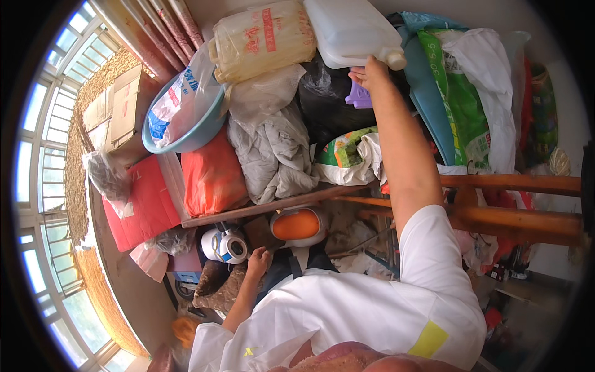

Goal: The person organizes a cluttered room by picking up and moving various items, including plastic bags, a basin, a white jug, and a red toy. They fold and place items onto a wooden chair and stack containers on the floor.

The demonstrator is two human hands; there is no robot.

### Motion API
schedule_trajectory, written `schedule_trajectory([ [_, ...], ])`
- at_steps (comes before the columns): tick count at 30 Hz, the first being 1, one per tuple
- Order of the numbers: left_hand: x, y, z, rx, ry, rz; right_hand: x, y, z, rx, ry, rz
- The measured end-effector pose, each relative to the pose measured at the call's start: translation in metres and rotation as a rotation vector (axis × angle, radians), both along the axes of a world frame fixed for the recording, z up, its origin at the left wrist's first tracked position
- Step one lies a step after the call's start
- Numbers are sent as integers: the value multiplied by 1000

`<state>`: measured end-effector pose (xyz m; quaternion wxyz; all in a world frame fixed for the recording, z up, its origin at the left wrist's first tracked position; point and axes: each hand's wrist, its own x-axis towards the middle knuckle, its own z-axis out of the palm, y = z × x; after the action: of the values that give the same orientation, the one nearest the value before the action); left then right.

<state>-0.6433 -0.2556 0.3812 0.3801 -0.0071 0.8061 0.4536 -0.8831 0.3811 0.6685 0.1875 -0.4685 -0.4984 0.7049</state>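
My right hand (371, 74) reaches up to the near edge of a translucent white plastic jerrycan (351, 30), just left of its cap. Its fingers touch or lie very close to the jerrycan; whether they grip it cannot be told. Under that hand a purple plastic piece (359, 96) rests against a black plastic bag (325, 100). A yellowed plastic jerrycan (265, 39) lies to the left. My left hand (258, 262) hangs low near my body with its fingers curled, beside a white and blue round device (226, 245); what it holds, if anything, is not visible.
A wooden shelf edge (279, 206) runs below a grey cloth bundle (274, 153) and a red bag (211, 174). At left are a blue basin (183, 144) and cardboard boxes (125, 109). Wooden bars (516, 218) extend at right. An orange-topped stool (296, 225) stands below.
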Motion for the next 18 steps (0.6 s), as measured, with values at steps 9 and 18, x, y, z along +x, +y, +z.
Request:
schedule_trajectory([
  [9,-12,5,-5,-43,-43,-17,49,-75,11,260,185,-69],
  [18,-6,36,7,-32,47,-30,208,-263,-89,129,99,431],
])
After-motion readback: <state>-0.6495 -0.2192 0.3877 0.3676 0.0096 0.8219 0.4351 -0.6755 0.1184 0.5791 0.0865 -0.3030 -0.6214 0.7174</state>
